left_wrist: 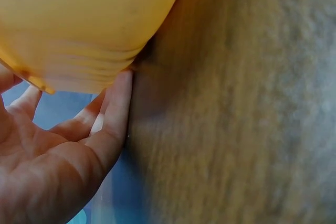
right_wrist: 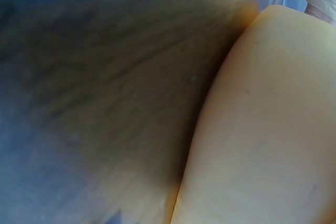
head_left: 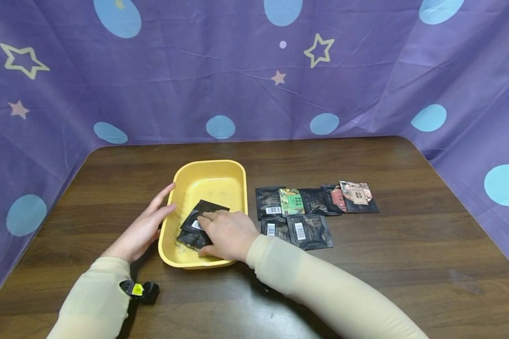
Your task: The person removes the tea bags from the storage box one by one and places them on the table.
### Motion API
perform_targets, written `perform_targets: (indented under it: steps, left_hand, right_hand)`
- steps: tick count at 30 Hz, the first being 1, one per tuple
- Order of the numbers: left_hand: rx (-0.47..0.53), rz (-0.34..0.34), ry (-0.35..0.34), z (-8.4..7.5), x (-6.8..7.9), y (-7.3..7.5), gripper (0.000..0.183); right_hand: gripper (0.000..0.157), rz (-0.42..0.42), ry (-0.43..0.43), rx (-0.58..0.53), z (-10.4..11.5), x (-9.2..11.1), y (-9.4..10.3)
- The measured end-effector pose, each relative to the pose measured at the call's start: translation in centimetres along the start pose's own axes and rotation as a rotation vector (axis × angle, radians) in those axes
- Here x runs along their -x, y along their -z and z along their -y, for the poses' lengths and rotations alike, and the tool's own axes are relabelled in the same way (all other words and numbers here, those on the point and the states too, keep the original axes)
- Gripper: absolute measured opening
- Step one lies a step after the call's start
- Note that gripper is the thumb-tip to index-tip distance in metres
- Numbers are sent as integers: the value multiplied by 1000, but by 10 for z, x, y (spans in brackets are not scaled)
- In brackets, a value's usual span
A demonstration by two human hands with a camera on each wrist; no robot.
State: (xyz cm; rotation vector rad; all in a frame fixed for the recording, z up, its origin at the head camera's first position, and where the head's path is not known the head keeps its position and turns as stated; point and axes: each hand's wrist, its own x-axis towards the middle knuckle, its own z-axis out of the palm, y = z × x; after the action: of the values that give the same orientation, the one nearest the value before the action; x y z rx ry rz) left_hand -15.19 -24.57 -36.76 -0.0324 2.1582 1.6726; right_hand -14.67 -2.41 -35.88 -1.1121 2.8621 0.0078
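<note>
Head view: the right hand (head_left: 230,234) is down inside the yellow tub (head_left: 209,183), fingers laid over the upper black packet (head_left: 202,208) — whether they pinch it, I cannot tell. Another dark packet (head_left: 192,239) lies partly beneath that one, on the tub's floor. Left of the tub, the left hand (head_left: 140,233) touches its wall, thumb and forefinger apart (the left wrist camera catches fingertips near the tub's base). And right of the tub — seven more packets (head_left: 309,230), five above two, on the wooden table (head_left: 415,226).
</note>
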Motion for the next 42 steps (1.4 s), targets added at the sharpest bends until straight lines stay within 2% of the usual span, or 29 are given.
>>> perform_targets:
  steps: [24, 35, 42]
  left_hand:
    - [-27, 3, 19, 1, -2, 1, 65]
    - [-25, 2, 12, 0, 0, 0, 65]
    - [-20, 5, 4, 1, 0, 0, 65]
  right_hand:
    - [56, -77, -19, -106, -1, 3, 1]
    - [37, -125, 18, -132, -4, 5, 1]
    - [21, -185, 52, -141, -6, 5, -1]
